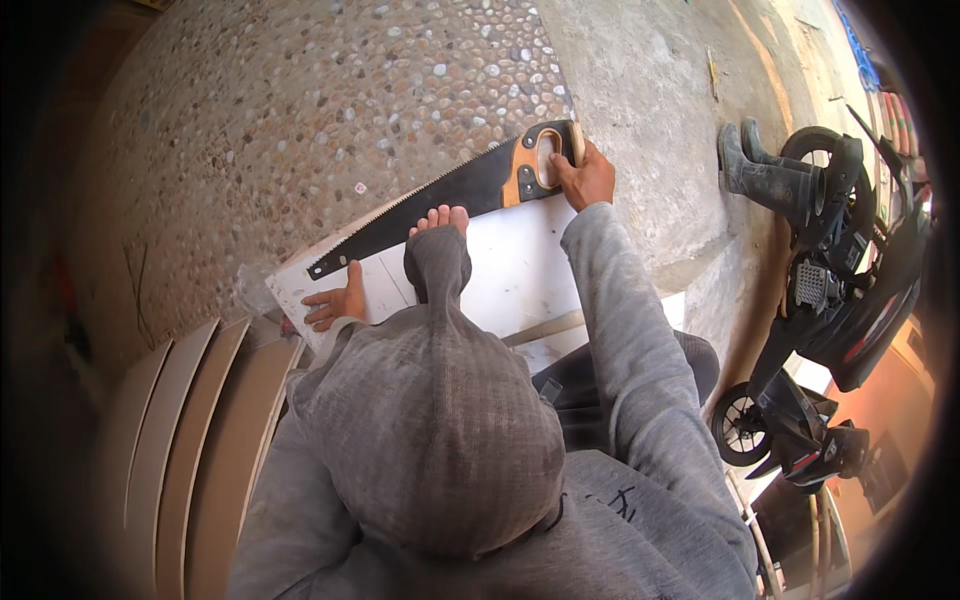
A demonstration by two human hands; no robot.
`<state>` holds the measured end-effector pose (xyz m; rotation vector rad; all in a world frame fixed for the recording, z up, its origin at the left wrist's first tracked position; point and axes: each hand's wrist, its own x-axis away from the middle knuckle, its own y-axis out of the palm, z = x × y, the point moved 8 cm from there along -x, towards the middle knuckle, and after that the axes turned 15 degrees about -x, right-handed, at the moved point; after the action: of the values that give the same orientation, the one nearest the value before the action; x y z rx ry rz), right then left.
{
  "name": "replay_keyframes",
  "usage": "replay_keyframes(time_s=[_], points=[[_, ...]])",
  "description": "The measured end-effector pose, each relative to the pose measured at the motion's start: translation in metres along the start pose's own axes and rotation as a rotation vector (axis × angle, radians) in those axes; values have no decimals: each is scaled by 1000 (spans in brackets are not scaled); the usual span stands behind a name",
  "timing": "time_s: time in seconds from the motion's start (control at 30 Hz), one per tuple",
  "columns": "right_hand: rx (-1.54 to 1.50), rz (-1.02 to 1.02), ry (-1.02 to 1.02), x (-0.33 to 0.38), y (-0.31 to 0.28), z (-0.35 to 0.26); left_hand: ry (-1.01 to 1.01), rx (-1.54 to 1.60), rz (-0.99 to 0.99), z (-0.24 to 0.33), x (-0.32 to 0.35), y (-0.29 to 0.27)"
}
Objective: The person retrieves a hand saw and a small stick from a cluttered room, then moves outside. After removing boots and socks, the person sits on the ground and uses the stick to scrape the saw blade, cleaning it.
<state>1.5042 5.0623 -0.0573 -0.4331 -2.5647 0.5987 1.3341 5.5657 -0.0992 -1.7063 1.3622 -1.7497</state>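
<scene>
The person wears a grey long-sleeved knitted top with a fine waffle-like grid texture, loose and creased along both sleeves. The right sleeve [625,330] ends in a plain cuff at the wrist. Trousers of the same grey textured cloth cover the raised knee [440,440]. A bare foot [440,217] shows beyond it. Both hands are bare, without gloves.

Saw [440,195] across board's [510,270] far edge, right hand [585,180] at handle, left hand [335,305] flat on board's left end, foot [440,220] between, motorbike [850,290] probably well right.
</scene>
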Motion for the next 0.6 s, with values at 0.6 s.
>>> replay_keyframes(time_s=[0.6], points=[[7, 32, -67, 2, 2, 3, 103, -50, -91, -18, -38, -13]])
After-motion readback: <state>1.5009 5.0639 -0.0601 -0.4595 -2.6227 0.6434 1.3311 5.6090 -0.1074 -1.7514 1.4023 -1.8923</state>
